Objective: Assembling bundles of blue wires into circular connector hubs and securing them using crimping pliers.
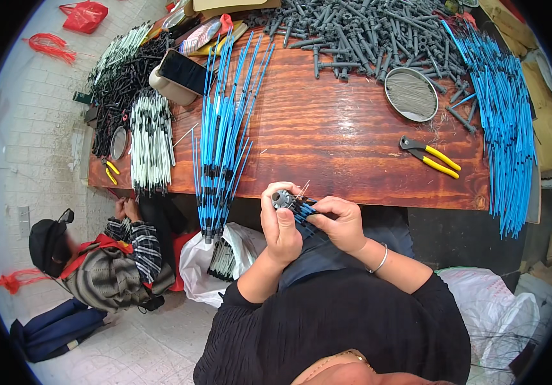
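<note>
Just in front of the table edge, my left hand [278, 232] is closed round a grey umbrella hub [282, 198] with a toothed round end and a hole in it, facing up. Blue umbrella ribs [303, 213] with black joints hang beside the hub, between both hands. My right hand [341, 224] pinches at these ribs, thumb against fingers; the exact piece in the pinch is too small to make out. A few thin wires [304, 188] stick up between the hands.
Yellow-handled pincers [431, 156] lie near a round dish of thin wires [411, 95]. Grey hubs [359, 35] are heaped at the back. Blue rib bundles [217, 135] overhang the front edge; more blue ribs [500, 128] lie right. A phone [185, 70] leans left. A co-worker [106, 256] sits left.
</note>
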`<state>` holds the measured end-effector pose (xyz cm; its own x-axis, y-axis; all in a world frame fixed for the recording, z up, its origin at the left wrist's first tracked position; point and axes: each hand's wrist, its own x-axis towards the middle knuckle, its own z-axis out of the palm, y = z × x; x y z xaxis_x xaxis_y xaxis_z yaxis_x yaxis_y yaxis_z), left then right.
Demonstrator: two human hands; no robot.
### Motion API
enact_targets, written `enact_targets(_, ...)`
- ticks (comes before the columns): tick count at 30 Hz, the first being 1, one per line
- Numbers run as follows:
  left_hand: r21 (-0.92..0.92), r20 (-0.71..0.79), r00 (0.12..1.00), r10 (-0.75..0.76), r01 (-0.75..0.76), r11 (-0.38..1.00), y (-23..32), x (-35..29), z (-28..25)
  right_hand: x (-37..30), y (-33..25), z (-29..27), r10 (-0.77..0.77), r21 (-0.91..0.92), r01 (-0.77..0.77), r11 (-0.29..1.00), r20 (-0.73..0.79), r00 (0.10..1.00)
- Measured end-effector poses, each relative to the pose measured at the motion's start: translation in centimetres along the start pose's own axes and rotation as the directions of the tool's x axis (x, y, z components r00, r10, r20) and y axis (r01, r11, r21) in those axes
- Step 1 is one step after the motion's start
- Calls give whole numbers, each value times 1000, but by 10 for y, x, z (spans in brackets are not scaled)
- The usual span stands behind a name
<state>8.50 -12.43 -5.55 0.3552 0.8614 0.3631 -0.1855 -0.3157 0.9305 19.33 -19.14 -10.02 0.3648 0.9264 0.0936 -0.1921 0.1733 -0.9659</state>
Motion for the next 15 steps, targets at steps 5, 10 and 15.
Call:
enact_targets(5,121,90,988,125,-136,983,4,3,1,0,-2,-5,111,47,-114,992,61,992)
enact_targets(10,152,114,992,58,-75,986,4,2,-1,-3,-6,-3,112,62,-115,991,45,993)
enact_targets(15,78,114,993,35,-44,996,3,3,-4,-3,-5,-3,109,46,-110,993,41,993)
